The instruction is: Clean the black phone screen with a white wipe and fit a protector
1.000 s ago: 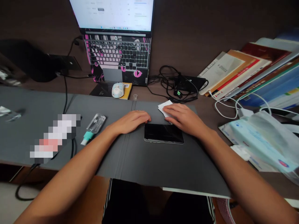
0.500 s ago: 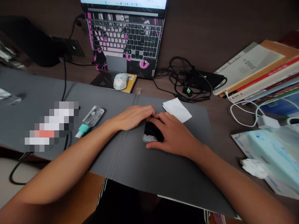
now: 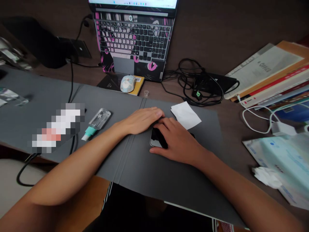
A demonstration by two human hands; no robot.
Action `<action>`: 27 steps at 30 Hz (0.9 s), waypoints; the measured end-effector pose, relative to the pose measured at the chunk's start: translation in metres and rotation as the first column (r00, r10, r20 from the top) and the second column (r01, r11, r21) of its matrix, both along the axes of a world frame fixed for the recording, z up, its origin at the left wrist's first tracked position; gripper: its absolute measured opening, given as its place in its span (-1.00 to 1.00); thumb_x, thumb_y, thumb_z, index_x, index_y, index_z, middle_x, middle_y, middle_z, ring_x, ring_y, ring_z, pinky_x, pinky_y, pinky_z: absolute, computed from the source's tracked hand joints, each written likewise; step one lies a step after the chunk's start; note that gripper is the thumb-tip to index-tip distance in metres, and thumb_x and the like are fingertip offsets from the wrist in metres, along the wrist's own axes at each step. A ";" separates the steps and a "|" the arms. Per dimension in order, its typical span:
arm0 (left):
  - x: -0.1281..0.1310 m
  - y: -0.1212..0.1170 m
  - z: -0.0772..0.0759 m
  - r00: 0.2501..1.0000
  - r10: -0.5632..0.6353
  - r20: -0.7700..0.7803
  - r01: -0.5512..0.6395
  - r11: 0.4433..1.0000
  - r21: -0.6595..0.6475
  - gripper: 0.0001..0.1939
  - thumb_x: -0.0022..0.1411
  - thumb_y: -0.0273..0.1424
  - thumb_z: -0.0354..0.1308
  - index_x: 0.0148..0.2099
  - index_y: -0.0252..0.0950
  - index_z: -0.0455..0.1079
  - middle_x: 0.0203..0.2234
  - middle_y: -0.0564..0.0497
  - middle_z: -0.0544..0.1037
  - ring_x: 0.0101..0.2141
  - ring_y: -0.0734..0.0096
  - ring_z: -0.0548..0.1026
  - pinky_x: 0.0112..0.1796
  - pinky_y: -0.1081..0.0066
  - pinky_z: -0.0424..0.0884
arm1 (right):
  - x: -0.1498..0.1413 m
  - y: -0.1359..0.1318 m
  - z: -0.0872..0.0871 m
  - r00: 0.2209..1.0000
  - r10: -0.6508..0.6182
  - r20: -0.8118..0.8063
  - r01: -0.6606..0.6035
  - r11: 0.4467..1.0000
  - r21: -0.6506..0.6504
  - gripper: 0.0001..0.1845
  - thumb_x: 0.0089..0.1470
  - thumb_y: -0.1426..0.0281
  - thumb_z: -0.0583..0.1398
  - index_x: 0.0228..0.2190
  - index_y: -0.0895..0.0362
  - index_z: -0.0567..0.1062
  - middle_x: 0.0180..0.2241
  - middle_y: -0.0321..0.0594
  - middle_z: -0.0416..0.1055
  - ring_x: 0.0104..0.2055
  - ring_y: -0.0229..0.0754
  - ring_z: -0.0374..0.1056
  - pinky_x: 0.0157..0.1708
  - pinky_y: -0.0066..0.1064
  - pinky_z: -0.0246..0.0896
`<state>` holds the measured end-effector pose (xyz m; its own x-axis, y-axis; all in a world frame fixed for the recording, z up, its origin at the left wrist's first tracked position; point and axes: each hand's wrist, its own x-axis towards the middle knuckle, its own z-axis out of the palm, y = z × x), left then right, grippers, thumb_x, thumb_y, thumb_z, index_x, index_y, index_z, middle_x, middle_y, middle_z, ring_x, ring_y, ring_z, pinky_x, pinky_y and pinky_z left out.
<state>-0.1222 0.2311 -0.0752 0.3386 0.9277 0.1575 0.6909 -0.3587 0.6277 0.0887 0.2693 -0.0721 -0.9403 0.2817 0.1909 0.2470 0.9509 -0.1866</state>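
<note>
A black smartphone (image 3: 158, 139) with a glossy, reflecting screen lies face up on the grey desk mat (image 3: 149, 177). My right hand (image 3: 177, 138) arches over the phone, thumb at its near edge and fingers at its far edge, covering much of the screen. A dark corner of the phone shows beyond the back of this hand. My left hand (image 3: 143, 120) rests palm down just left of the phone's far corner. Its fingers stretch toward the fingertips of my right hand, and their tips are partly hidden. A folded white paper (image 3: 185, 115) lies just beyond my right hand.
A clear spray bottle (image 3: 98, 122) with a teal neck lies left of my left forearm. Behind are a laptop (image 3: 135, 42), a mouse (image 3: 127, 83) and coiled black cables (image 3: 190, 83). Books (image 3: 267, 71), a white charger (image 3: 283, 129) and a tissue pack (image 3: 277, 161) stand right.
The view has shifted slightly, moving the desk items right in the picture. My left fingers look straighter and flatter. A phone corner now shows behind my right hand.
</note>
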 end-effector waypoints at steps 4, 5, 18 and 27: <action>0.001 0.001 0.002 1.000 -0.007 -0.019 0.007 1.000 -0.007 -0.45 0.57 -0.20 -0.43 0.05 -0.30 0.37 -0.11 -0.11 0.51 -0.14 0.27 0.46 -0.08 0.25 0.37 | -0.003 -0.001 0.001 1.000 -0.002 -0.012 0.002 1.000 -0.014 -0.29 0.15 -0.10 0.24 0.02 0.27 0.42 -0.02 0.07 0.39 -0.04 0.11 0.29 0.00 -0.01 0.29; 0.001 0.001 0.002 1.000 -0.009 -0.018 0.009 1.000 -0.006 -0.45 0.57 -0.21 -0.43 0.05 -0.31 0.37 -0.13 -0.11 0.50 -0.13 0.26 0.46 -0.07 0.25 0.37 | -0.003 -0.001 0.001 1.000 -0.007 -0.012 0.007 1.000 -0.024 -0.30 0.14 -0.08 0.26 0.00 0.27 0.42 -0.02 0.07 0.39 -0.04 0.11 0.29 -0.01 -0.01 0.29; 0.003 -0.001 0.006 1.000 -0.020 -0.010 0.020 1.000 -0.007 -0.42 0.56 -0.20 -0.46 0.05 -0.33 0.37 -0.30 -0.06 0.42 -0.23 0.24 0.42 -0.14 0.25 0.33 | -0.005 -0.001 0.003 0.999 -0.016 -0.031 0.014 0.996 -0.085 -0.33 0.09 -0.04 0.31 -0.02 0.22 0.37 -0.01 0.06 0.37 -0.02 0.13 0.28 -0.03 -0.02 0.29; 0.002 -0.001 0.004 1.000 -0.018 -0.022 0.018 1.000 -0.007 -0.41 0.56 -0.18 -0.46 0.04 -0.31 0.38 -0.28 -0.06 0.44 -0.23 0.24 0.44 -0.13 0.26 0.35 | -0.005 0.001 0.003 0.998 -0.015 -0.058 0.009 0.995 -0.104 -0.37 0.11 0.01 0.31 0.01 0.18 0.36 0.02 0.05 0.37 0.01 0.15 0.28 -0.07 -0.02 0.31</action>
